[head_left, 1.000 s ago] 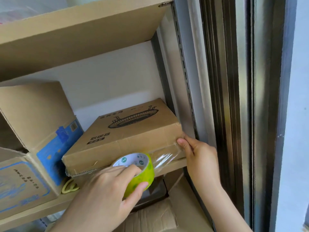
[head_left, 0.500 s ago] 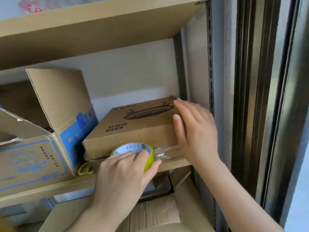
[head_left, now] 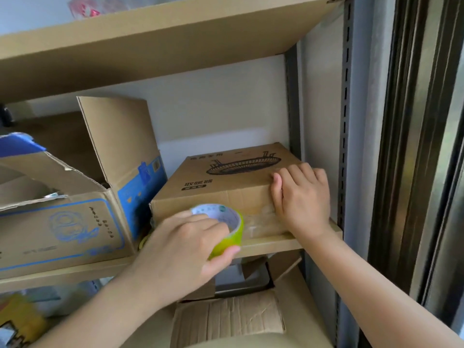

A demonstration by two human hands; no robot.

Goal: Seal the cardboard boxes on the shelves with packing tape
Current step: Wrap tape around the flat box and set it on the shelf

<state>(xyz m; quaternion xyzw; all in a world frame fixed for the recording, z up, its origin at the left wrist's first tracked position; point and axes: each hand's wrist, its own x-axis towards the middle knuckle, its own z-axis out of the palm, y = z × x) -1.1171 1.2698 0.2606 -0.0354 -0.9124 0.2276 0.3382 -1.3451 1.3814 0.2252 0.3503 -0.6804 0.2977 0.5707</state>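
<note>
The flat cardboard box (head_left: 226,187) lies on the shelf (head_left: 271,243). Its right front corner is pressed by the flat right hand (head_left: 301,197). The tape roll (head_left: 222,228), gripped by the left hand (head_left: 185,249), lies leftward along the front face.

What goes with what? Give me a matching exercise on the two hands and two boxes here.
1 left hand
2 right hand
3 flat box
4 blue-printed box

a flaps open
b grips the tape roll
c pressed over the flat box's right front corner
d closed, at the shelf's right end

Pairs: 1-b, 2-c, 3-d, 4-a
</note>
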